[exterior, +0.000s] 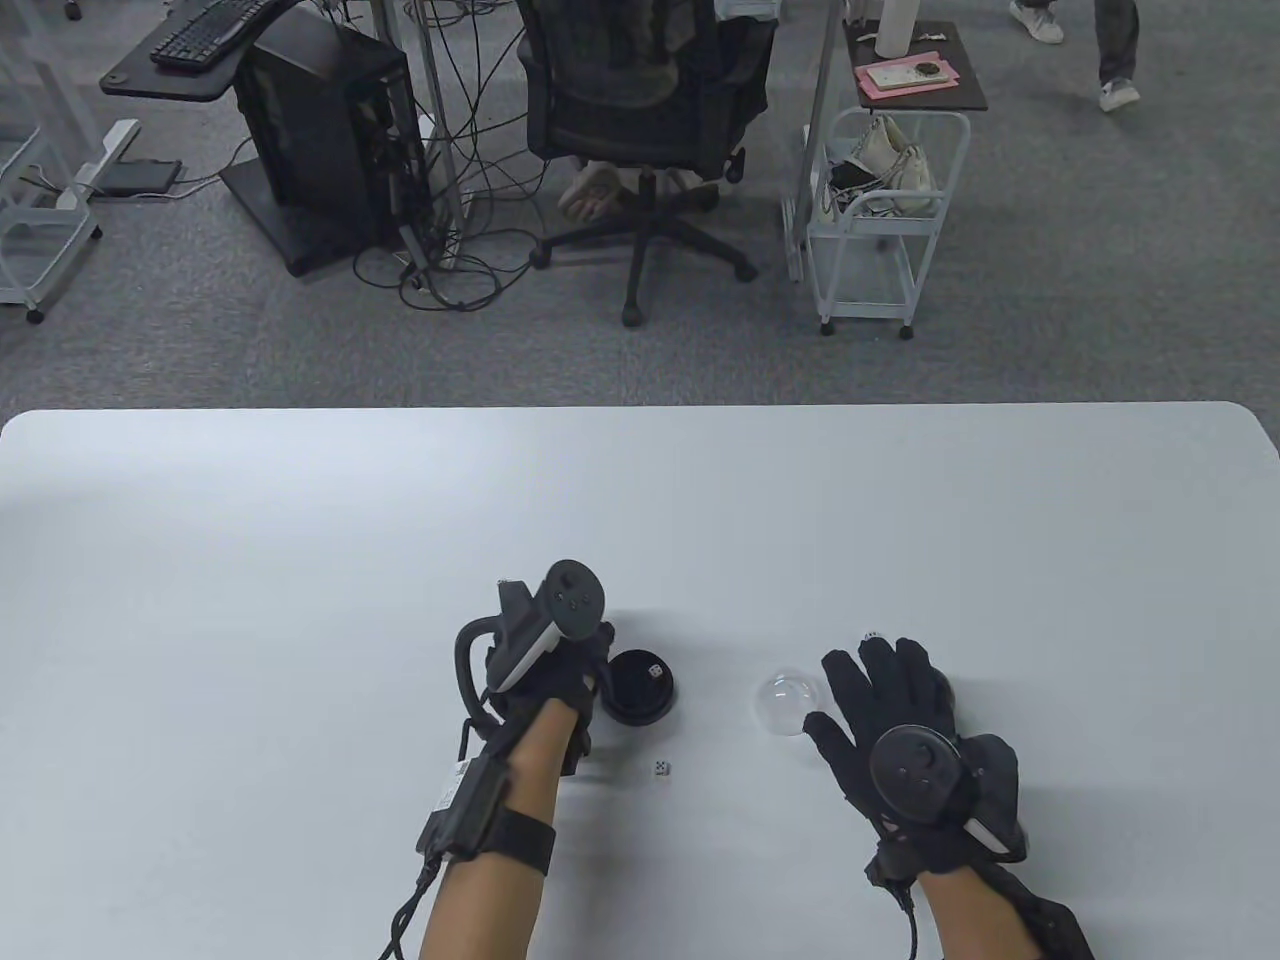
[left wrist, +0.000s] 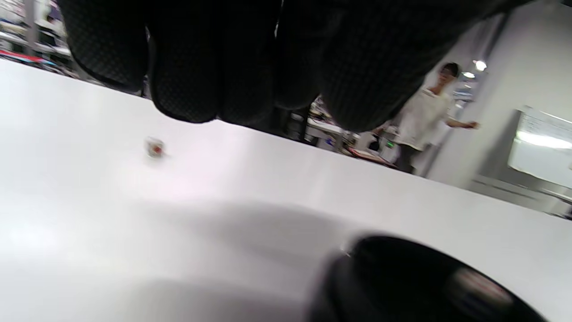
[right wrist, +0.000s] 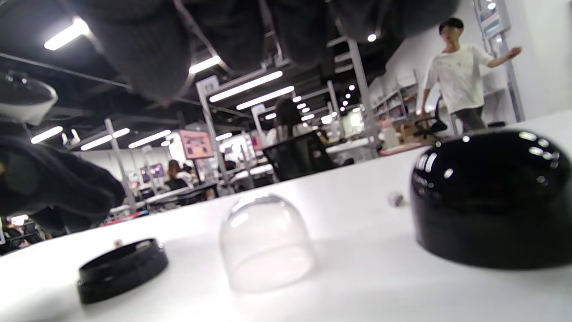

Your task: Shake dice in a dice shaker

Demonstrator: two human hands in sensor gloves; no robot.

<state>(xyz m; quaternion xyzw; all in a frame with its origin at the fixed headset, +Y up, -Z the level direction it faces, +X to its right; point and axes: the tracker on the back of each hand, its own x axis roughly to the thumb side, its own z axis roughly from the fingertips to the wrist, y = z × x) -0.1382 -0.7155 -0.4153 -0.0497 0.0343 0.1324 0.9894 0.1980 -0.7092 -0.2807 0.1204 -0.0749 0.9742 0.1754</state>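
The black shaker base (exterior: 638, 690) stands on the white table (exterior: 300, 560) with one die (exterior: 655, 671) in it. My left hand (exterior: 575, 690) is right beside the base's left side and holds nothing; its fingers (left wrist: 214, 67) hang above the table. A second die (exterior: 661, 768) lies loose in front of the base. The clear dome (exterior: 790, 703) stands mouth down between my hands. My right hand (exterior: 880, 700) lies spread and open just right of the dome. A third die (exterior: 872, 634) lies at its fingertips. A glossy black cover (right wrist: 487, 197) stands beside the clear dome (right wrist: 266, 241).
The table's far edge (exterior: 640, 408) lies well beyond the hands. Behind it are an office chair (exterior: 640, 120), a computer tower (exterior: 330, 130) and a white cart (exterior: 880, 220). A person (right wrist: 460, 80) stands in the background.
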